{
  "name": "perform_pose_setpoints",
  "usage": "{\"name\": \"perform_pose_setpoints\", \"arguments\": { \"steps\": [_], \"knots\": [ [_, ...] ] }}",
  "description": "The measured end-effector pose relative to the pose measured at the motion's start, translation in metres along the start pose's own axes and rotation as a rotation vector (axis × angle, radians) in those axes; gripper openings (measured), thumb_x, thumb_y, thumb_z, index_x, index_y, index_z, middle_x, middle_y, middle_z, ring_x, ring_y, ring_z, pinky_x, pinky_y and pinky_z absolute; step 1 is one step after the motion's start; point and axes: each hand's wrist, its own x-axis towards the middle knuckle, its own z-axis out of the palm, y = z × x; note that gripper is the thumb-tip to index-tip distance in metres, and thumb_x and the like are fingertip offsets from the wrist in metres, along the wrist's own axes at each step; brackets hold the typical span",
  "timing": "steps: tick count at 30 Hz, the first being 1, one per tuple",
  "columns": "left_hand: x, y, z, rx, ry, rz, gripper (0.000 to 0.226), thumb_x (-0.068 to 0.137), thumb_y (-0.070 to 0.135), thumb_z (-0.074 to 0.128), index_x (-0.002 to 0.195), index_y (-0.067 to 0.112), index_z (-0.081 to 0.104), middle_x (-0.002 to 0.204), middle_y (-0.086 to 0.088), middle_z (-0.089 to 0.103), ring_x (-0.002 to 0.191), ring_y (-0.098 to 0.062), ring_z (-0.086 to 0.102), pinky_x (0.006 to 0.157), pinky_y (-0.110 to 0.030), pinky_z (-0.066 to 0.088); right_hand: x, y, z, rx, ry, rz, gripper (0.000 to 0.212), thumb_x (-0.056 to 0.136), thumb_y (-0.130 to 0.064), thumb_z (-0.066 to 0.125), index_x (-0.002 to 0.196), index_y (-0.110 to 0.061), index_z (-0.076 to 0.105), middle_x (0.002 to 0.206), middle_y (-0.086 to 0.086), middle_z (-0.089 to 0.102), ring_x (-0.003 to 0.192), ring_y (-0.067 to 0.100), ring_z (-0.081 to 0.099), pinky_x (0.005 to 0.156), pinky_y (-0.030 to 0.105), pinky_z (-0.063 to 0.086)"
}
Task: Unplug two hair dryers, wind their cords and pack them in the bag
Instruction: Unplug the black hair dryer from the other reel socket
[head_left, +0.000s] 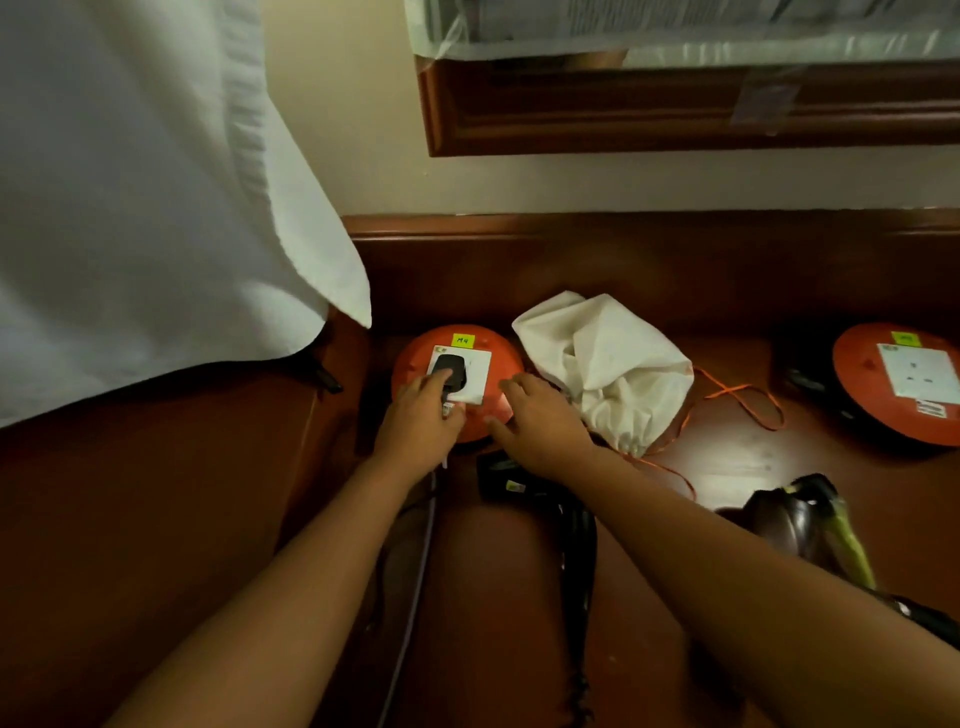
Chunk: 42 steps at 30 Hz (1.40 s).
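Note:
A black plug (451, 370) sits in the white socket plate of an orange cord reel (415, 364). My left hand (415, 426) grips the plug from below. My right hand (540, 421) rests with spread fingers on the reel's right edge. A black hair dryer (566, 514) lies on the wooden surface under my right forearm, its cord (421, 561) trailing toward me. A second dark hair dryer (800, 514) with a yellow-green part lies at the right. The white drawstring bag (608, 364) with an orange string (743, 400) lies crumpled beside the reel.
A second orange reel (898, 384) with an empty socket stands at the far right. A white cloth (130, 208) hangs over the left side. A wooden frame (675, 114) is on the wall behind. The dark wooden surface (727, 462) reflects light.

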Motion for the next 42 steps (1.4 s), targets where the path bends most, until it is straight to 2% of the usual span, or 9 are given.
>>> {"name": "perform_pose_setpoints", "arguments": {
  "steps": [5, 8, 16, 23, 27, 31, 34, 38, 42],
  "knots": [
    [0.035, -0.023, 0.005, 0.025, 0.013, 0.006, 0.052, 0.093, 0.024, 0.055, 0.142, 0.013, 0.04, 0.144, -0.011, 0.043, 0.131, -0.03, 0.037, 0.105, -0.04, 0.035, 0.047, -0.002, 0.026, 0.0, -0.068, -0.055, 0.059, 0.093, -0.039, 0.051, 0.141, -0.008, 0.037, 0.144, 0.013, 0.041, 0.131, 0.028, 0.038, 0.109, 0.039, 0.03],
    [0.049, -0.035, 0.007, 0.044, 0.011, 0.032, 0.052, 0.095, 0.027, 0.054, 0.144, 0.016, 0.038, 0.145, -0.008, 0.042, 0.133, -0.028, 0.035, 0.104, -0.037, 0.035, 0.061, -0.001, 0.034, 0.011, -0.073, -0.066, 0.058, 0.092, -0.031, 0.051, 0.143, -0.005, 0.036, 0.147, 0.014, 0.038, 0.134, 0.029, 0.035, 0.112, 0.039, 0.028],
    [0.065, -0.046, 0.017, 0.006, 0.019, 0.102, 0.051, 0.094, 0.03, 0.056, 0.141, 0.018, 0.043, 0.142, -0.006, 0.047, 0.134, -0.025, 0.033, 0.105, -0.037, 0.033, 0.071, 0.01, 0.036, -0.005, -0.032, -0.105, 0.049, 0.095, -0.024, 0.045, 0.14, -0.007, 0.042, 0.144, 0.011, 0.042, 0.13, 0.026, 0.04, 0.106, 0.039, 0.033],
    [0.063, -0.047, 0.02, -0.058, 0.056, 0.103, 0.049, 0.092, 0.027, 0.059, 0.139, 0.017, 0.047, 0.138, -0.008, 0.05, 0.133, -0.025, 0.036, 0.103, -0.036, 0.035, 0.067, 0.014, 0.042, -0.03, -0.037, -0.112, 0.055, 0.096, -0.034, 0.037, 0.144, -0.008, 0.034, 0.147, 0.009, 0.037, 0.134, 0.024, 0.035, 0.107, 0.037, 0.031],
    [0.061, -0.046, 0.02, -0.078, 0.059, 0.105, 0.049, 0.093, 0.026, 0.059, 0.139, 0.017, 0.046, 0.14, -0.008, 0.047, 0.134, -0.025, 0.034, 0.104, -0.036, 0.034, 0.068, 0.014, 0.041, -0.033, -0.049, -0.115, 0.052, 0.097, -0.028, 0.039, 0.144, -0.007, 0.034, 0.147, 0.011, 0.037, 0.133, 0.025, 0.036, 0.108, 0.037, 0.031],
    [0.06, -0.046, 0.02, -0.104, 0.065, 0.09, 0.049, 0.092, 0.025, 0.06, 0.139, 0.018, 0.046, 0.141, -0.008, 0.046, 0.134, -0.025, 0.034, 0.104, -0.035, 0.034, 0.067, 0.016, 0.038, -0.044, -0.052, -0.135, 0.05, 0.096, -0.023, 0.039, 0.142, -0.003, 0.038, 0.144, 0.015, 0.041, 0.128, 0.029, 0.042, 0.103, 0.042, 0.039],
    [0.06, -0.047, 0.021, -0.127, 0.071, 0.091, 0.049, 0.092, 0.024, 0.06, 0.139, 0.017, 0.047, 0.14, -0.008, 0.047, 0.133, -0.024, 0.035, 0.103, -0.032, 0.033, 0.069, 0.018, 0.038, -0.048, -0.086, -0.125, 0.052, 0.094, -0.025, 0.032, 0.139, 0.0, 0.042, 0.139, 0.018, 0.046, 0.123, 0.034, 0.048, 0.098, 0.048, 0.044],
    [0.06, -0.048, 0.019, -0.134, 0.063, 0.091, 0.049, 0.092, 0.025, 0.06, 0.139, 0.018, 0.047, 0.14, -0.007, 0.047, 0.133, -0.023, 0.036, 0.104, -0.031, 0.033, 0.072, 0.021, 0.039, -0.06, -0.098, -0.132, 0.059, 0.092, -0.03, 0.023, 0.139, 0.0, 0.042, 0.139, 0.018, 0.047, 0.122, 0.034, 0.048, 0.098, 0.05, 0.045],
    [0.059, -0.047, 0.019, -0.147, 0.064, 0.084, 0.049, 0.092, 0.025, 0.06, 0.139, 0.017, 0.047, 0.14, -0.008, 0.046, 0.133, -0.024, 0.037, 0.104, -0.033, 0.035, 0.073, 0.021, 0.038, -0.045, -0.101, -0.129, 0.053, 0.093, -0.025, 0.03, 0.138, 0.0, 0.044, 0.139, 0.017, 0.047, 0.122, 0.034, 0.048, 0.098, 0.05, 0.044]
  ]
}}
